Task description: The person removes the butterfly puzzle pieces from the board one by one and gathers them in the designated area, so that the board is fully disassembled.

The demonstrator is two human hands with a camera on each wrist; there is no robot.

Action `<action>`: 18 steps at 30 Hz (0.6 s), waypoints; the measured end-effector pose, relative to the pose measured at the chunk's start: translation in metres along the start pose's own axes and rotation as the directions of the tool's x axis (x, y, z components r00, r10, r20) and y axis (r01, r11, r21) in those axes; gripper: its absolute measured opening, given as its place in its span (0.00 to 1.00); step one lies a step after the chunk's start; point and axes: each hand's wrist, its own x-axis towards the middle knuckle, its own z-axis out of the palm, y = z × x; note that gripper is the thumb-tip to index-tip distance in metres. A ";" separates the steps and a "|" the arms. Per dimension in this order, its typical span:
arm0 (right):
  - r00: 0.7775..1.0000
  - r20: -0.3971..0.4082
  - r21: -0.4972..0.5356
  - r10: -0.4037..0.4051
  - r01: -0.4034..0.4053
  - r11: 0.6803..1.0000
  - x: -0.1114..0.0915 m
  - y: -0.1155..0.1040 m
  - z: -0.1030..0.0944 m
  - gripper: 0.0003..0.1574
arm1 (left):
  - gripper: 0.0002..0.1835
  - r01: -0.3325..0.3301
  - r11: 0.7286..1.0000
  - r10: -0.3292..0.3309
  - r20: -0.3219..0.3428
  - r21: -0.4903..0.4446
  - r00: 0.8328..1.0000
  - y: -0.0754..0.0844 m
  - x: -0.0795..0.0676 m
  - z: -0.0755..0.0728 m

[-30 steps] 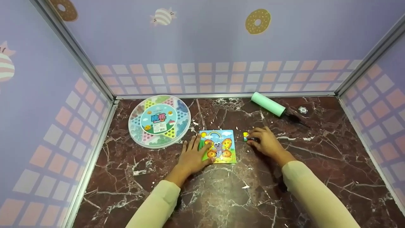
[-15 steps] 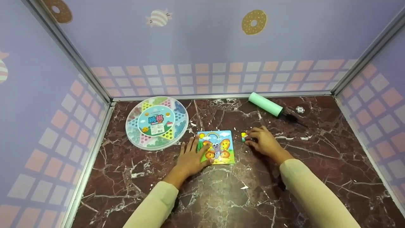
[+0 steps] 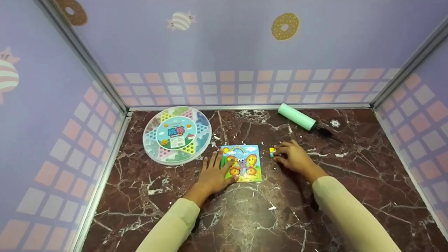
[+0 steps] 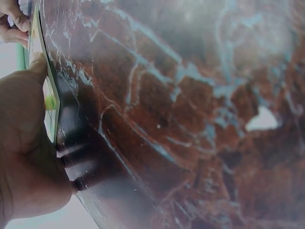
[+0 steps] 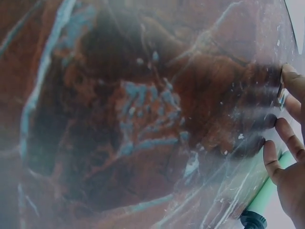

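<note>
A square board with a butterfly picture point(image 3: 250, 161) lies flat on the dark marbled table in the head view. Across its left edge rests my left hand point(image 3: 212, 176), fingers spread and thumb on the picture near the lower edge. To the right of the board, my right hand point(image 3: 295, 157) pinches a small yellow, green and blue piece point(image 3: 271, 152) at table level. The fingertips cover part of that piece, so its kind is unclear. In the left wrist view the board point(image 4: 49, 102) appears edge-on beside the left thumb. Right fingertips point(image 5: 289, 81) touch down at the table in the right wrist view.
A round Chinese checkers case point(image 3: 176, 133) lies at the back left. Back right are a pale green cylinder point(image 3: 297, 117) with a black handle and a small round chip point(image 3: 335, 123). White scraps point(image 3: 272, 208) dot the table. Patterned walls point(image 3: 224, 52) enclose the back and sides.
The head view shifts slightly left and then back. Both hands, the board and the small piece keep practically the same places relative to one another.
</note>
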 end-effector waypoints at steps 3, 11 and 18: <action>1.000 0.009 -0.028 0.001 -0.001 1.000 -0.004 0.002 -0.002 0.10 | 0.43 -0.010 1.000 0.010 0.013 0.006 1.000 0.003 0.002 0.000; 0.999 0.028 -0.079 -0.024 0.026 0.997 0.002 -0.001 -0.008 0.11 | 0.43 -0.001 1.000 0.001 0.004 -0.013 1.000 0.001 0.003 0.003; 0.998 0.067 -0.136 -0.009 0.018 0.991 0.007 -0.008 -0.009 0.11 | 0.43 -0.004 1.000 0.004 -0.004 -0.004 1.000 -0.001 -0.001 0.000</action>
